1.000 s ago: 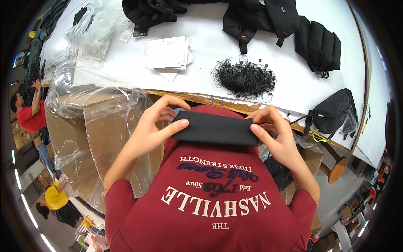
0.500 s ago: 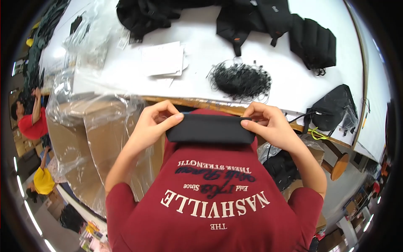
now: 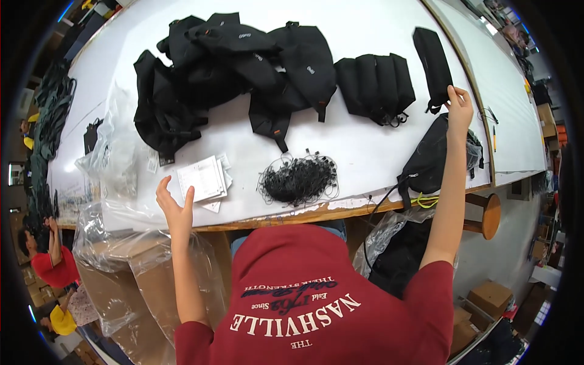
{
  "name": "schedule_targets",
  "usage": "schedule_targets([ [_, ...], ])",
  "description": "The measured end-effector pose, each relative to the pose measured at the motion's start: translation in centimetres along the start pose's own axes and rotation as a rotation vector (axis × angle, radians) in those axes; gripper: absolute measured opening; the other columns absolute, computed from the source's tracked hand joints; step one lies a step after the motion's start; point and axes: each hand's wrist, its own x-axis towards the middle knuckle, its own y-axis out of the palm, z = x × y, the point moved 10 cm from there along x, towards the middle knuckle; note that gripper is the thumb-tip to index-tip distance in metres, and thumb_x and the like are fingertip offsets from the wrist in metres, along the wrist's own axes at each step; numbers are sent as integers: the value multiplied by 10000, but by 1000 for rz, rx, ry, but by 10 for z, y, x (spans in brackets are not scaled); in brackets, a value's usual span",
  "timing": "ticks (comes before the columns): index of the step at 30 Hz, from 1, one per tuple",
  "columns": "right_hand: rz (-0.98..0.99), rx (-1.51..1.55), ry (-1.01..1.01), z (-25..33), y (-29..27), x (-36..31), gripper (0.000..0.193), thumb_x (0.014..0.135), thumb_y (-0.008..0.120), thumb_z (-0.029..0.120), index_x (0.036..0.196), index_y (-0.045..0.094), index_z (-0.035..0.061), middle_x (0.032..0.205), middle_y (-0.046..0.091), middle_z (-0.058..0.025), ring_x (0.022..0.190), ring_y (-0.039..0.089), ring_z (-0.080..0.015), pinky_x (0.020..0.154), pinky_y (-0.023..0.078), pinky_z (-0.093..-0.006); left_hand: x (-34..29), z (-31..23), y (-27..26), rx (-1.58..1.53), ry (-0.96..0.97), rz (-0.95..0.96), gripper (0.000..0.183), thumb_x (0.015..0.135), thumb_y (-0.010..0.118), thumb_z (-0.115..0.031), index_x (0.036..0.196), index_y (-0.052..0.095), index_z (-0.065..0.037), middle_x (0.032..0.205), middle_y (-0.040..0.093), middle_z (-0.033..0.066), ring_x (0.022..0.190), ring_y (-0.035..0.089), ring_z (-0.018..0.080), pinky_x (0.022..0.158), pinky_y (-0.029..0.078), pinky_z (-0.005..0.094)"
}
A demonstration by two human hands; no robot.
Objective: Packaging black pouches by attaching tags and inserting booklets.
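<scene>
- Near the right edge of the white table (image 3: 377, 152), the right hand (image 3: 459, 109) is stretched far out, its fingers pinched on the lower end of a long black pouch (image 3: 433, 58) that lies flat on the surface, pointing toward the far right corner.
- Just left of that pouch, a row of folded black pouches (image 3: 376, 85) lies side by side, with small cords trailing from its near end.
- Below the right hand, a black bag (image 3: 429, 161) sits at the table's near right edge, with yellow-green cord hanging from it over the edge.
- At the near edge, left of the middle, the left hand (image 3: 175, 210) is raised with fingers loosely spread and released, holding nothing; it hovers just in front of a small stack of white paper cards (image 3: 202, 178).
- Right of the cards, near the middle of the near edge, lies a tangled pile of thin black strings (image 3: 298, 181).
- Across the far middle of the table, a heap of black bags (image 3: 225, 73) is piled.
- Along the left edge, crumpled clear plastic bags (image 3: 115, 164) spill over the table's side onto cardboard boxes (image 3: 152, 280) wrapped in clear film.
- Beyond the near right corner stands a round wooden stool (image 3: 486, 216).
- Far down at the left, another person in a red top (image 3: 52, 264) is visible.
</scene>
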Motion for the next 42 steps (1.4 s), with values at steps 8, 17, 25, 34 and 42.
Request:
schedule_targets([
  [8, 87, -552, 76, -134, 26, 22, 250, 847, 642, 280, 875, 617, 33, 744, 667, -105, 683, 652, -232, 650, 488, -334, 21, 36, 32, 159, -88, 90, 872, 799, 711, -431, 1360, 302, 97, 1284, 385, 232, 1206, 357, 372, 1038, 293, 444],
  [17, 224, -533, 277, -134, 36, 15, 333, 873, 588, 358, 968, 619, 40, 881, 691, -149, 810, 671, -296, 739, 502, -377, 8, 35, 48, 192, -89, 163, 828, 823, 678, -425, 1353, 338, 113, 1309, 389, 241, 1186, 390, 388, 1025, 320, 431],
  [25, -38, -852, -354, -5, 52, -25, 433, 820, 655, 419, 1033, 610, 45, 820, 653, -119, 788, 625, -321, 751, 479, -409, 11, -2, 25, 325, -21, -58, 601, 787, 723, -289, 1205, 460, 54, 1303, 394, 218, 1148, 414, 382, 965, 341, 458],
  [34, 952, -480, -297, 33, 218, -275, 124, 762, 702, 149, 827, 638, 64, 765, 568, -60, 718, 589, -238, 644, 456, -335, 0, 0, 21, -576, -293, 114, 234, 863, 634, -121, 1011, 516, 17, 916, 590, 68, 840, 531, 116, 742, 427, 248],
  [42, 937, -448, -352, 55, 221, -270, 95, 793, 678, 125, 824, 628, 50, 784, 589, -73, 666, 573, -233, 619, 447, -333, -32, -33, 19, -917, -475, 74, 167, 880, 614, -128, 917, 470, -51, 885, 543, 24, 836, 490, 93, 772, 405, 227],
])
